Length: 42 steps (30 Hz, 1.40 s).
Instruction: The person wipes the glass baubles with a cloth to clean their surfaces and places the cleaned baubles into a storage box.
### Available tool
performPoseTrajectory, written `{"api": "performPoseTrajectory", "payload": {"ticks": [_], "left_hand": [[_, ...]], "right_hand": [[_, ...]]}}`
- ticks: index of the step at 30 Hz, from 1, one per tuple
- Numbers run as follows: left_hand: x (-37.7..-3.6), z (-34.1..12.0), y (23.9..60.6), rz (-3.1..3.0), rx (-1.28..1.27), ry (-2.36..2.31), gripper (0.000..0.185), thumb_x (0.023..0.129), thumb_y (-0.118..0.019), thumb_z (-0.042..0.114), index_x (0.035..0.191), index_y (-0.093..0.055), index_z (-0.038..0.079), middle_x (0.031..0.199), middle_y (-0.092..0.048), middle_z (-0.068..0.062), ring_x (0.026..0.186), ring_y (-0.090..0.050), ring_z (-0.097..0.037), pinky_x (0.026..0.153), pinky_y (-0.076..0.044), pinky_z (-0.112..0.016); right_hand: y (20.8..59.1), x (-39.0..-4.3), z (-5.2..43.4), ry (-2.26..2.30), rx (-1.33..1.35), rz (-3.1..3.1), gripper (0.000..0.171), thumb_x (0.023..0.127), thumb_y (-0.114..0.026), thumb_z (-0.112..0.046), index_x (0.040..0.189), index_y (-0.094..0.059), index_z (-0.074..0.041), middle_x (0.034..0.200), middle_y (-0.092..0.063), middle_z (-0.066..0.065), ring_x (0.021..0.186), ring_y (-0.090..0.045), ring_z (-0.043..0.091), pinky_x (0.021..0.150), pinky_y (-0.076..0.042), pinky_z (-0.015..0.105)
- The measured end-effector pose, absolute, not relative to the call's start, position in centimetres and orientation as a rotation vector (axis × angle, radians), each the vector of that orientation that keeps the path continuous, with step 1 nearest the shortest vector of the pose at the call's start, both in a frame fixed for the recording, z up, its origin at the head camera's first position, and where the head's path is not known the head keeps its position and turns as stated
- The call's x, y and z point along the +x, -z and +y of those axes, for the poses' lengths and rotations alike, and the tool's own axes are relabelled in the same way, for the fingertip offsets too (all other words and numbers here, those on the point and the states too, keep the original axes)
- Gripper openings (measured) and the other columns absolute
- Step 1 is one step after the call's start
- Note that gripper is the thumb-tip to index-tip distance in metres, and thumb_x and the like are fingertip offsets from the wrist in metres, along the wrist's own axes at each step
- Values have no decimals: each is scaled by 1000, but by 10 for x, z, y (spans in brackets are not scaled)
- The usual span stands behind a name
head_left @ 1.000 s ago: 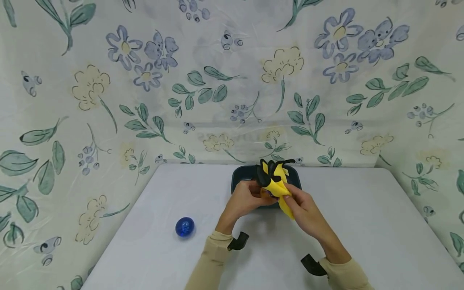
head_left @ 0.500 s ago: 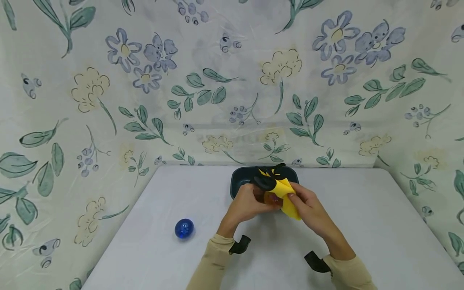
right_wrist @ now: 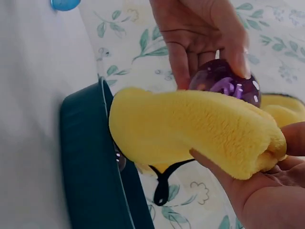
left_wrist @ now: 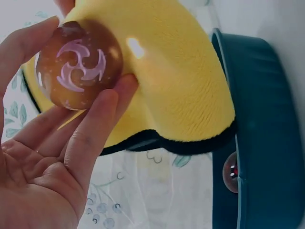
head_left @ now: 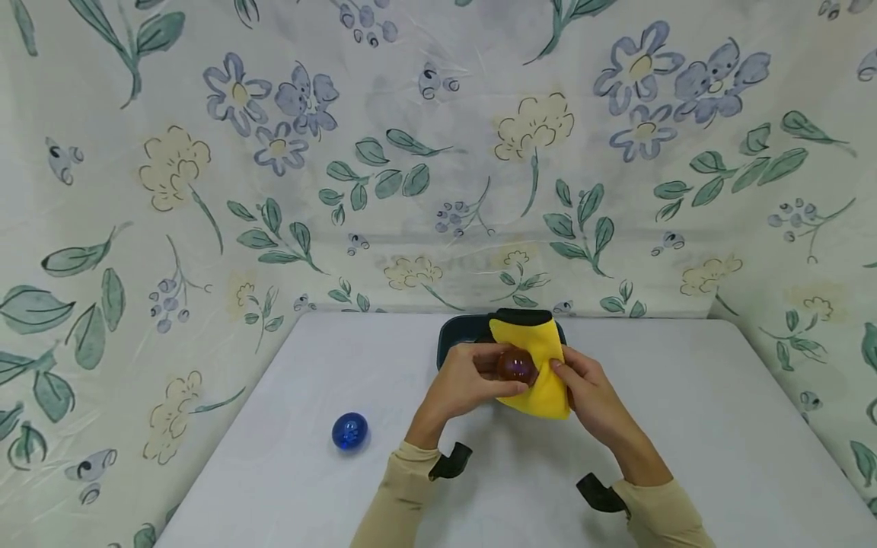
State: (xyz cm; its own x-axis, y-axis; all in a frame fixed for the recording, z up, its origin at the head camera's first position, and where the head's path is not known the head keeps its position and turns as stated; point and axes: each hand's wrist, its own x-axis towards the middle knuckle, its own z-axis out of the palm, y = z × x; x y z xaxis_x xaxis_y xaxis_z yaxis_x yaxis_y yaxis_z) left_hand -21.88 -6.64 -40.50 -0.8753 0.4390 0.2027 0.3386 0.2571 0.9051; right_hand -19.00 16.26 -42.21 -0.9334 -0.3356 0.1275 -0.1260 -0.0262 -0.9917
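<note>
My left hand (head_left: 466,380) holds a glossy translucent ball (head_left: 515,366) between thumb and fingers. In the left wrist view the ball (left_wrist: 78,64) looks amber with a lilac swirl emblem; from the right wrist it appears purple. A plush yellow cloth (head_left: 548,388) with black edging hangs behind and beside the ball, pinched by my right hand (head_left: 589,392). The cloth's near side lies against the ball in the right wrist view, where a black loop (right_wrist: 163,188) dangles from it. Both hands are raised in front of a dark teal bin (head_left: 448,335), partly hidden by them.
A clear blue ball (head_left: 350,431) rests on the white table (head_left: 288,487), left of my hands. Inside the bin lies another clear ball (left_wrist: 231,171) with a red spot. Floral sheeting (head_left: 384,190) rises behind the table's far edge.
The yellow cloth, bunched up with its black edging forward a second ago, has been spread and turned upright behind the ball. More of the ball now shows; the left hand keeps its grip.
</note>
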Motion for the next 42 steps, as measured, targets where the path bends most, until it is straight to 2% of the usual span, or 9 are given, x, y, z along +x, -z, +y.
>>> {"api": "performPoseTrajectory", "payload": {"ticks": [6,17,22,33,42], "left_hand": [[-221,-68,406,2374,721,-1861,50,86,-85,20,132,-69,8,124,-75,-13,106,-77,-25,91,-63,-32],[-223,-67,408,2395,715,-1938,54,87,-85,21,136,-67,9,129,-74,-13,108,-76,-24,95,-62,-31],[-224,-68,409,2398,712,-1931,54,88,-83,23,138,-66,10,129,-73,-12,108,-75,-23,98,-61,-34],[-227,-71,410,2416,603,-1903,62,88,-84,26,142,-62,7,137,-67,-12,118,-70,-27,104,-58,-38],[-230,-74,412,2425,577,-1908,55,86,-85,29,136,-68,13,133,-70,-9,116,-70,-29,102,-59,-36]], "right_hand": [[424,-190,158,2114,-443,2028,52,112,-41,-25,152,-38,8,121,-63,2,98,-67,11,89,-60,22],[423,-186,152,2110,-420,2132,48,112,-43,-23,148,-44,9,130,-59,26,99,-70,10,90,-61,22],[421,-184,151,2104,-435,2154,48,112,-43,-22,148,-44,10,134,-57,31,101,-70,9,91,-60,21],[421,-182,148,2089,-412,2206,48,111,-45,-22,150,-44,7,137,-58,30,105,-70,8,96,-59,23],[420,-179,143,2046,-389,2303,46,111,-46,-20,149,-47,6,136,-61,27,109,-70,19,96,-61,27]]}}
